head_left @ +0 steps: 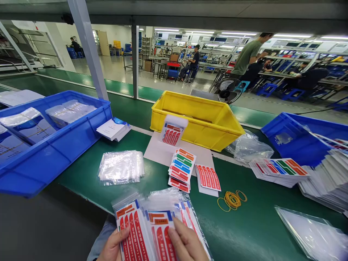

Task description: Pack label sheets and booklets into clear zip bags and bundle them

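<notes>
My left hand [115,244] is closed on a bagged pack of red-and-white sticker cards [133,232], thumb across its front. In my right hand [187,241] is another clear bag with sticker cards [161,232], pinched between thumb and fingers and side by side with the first. More bagged cards [187,214] lie right behind it at the table edge. Beyond my hands are a stack of coloured sticker cards [182,163], a red sticker pile [208,177], and a pile of empty clear bags [121,166]. One bagged card [173,132] leans against the yellow bin.
A yellow bin [195,128] stands at the back centre. Blue bins flank it, one left [73,132], one right [293,141]. Rubber bands [232,200], booklets [112,129], card stacks [278,170] and plastic sleeves [312,232] lie on the green table. People work in the background.
</notes>
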Motion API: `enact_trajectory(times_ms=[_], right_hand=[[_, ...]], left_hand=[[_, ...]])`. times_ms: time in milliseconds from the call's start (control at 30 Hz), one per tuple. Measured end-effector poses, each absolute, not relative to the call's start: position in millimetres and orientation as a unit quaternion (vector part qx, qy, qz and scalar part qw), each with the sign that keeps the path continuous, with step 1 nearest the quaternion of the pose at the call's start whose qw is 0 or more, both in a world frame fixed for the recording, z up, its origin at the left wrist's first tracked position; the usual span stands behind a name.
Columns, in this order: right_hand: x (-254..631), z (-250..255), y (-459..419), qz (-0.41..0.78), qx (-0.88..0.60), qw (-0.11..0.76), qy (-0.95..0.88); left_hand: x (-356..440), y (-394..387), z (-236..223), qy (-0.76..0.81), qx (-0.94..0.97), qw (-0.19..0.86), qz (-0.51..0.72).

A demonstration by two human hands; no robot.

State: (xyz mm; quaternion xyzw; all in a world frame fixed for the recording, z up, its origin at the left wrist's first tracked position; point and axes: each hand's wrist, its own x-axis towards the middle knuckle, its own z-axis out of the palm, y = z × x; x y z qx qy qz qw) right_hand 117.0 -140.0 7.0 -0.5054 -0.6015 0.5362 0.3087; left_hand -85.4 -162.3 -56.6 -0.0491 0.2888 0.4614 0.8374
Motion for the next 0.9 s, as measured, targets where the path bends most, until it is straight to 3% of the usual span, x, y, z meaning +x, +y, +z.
enact_trajectory(times_ms=[133,267,467,700,900], right_hand=[[134,1,-134,0.533,-0.55,0.386,-0.514],[138,0,-131,0.387,-0.593,0.414,-0.571],[112,8,-137,0.528,-0.464,0.267,-0.659],[126,6,-134,0.55,-0.531,0.372,-0.526],[138,5,-131,0.389,-0.58,0.384,-0.605]], left_hand=[[-86,-162,-56,0.293,-0.057,0.834,0.464],[-83,-161,-52,0.285,-0.05,0.839,0.46],[-82,-160,-49,0.311,-0.04,0.827,0.466],[-82,-160,-49,0.329,-0.039,0.818,0.47],[-79,-159,-48,0.333,-0.027,0.817,0.469]])
